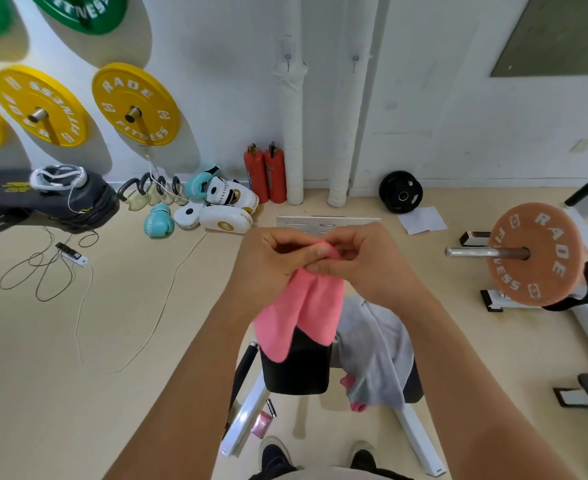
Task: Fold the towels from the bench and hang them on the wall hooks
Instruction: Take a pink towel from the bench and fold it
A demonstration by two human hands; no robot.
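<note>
Gym room with a white wall: two hands hold up a soft pink towel (299, 306).

Left hand (268, 261) and right hand (365, 261) fingers pinch its top edge together above the black padded surface (296, 368). A grey towel (372, 348) waits there. Both small metal wall hooks (288, 60) hang bare, so nothing is hung yet.

Open air reaches both wall hooks (288, 57) above the bench (296, 372).
</note>
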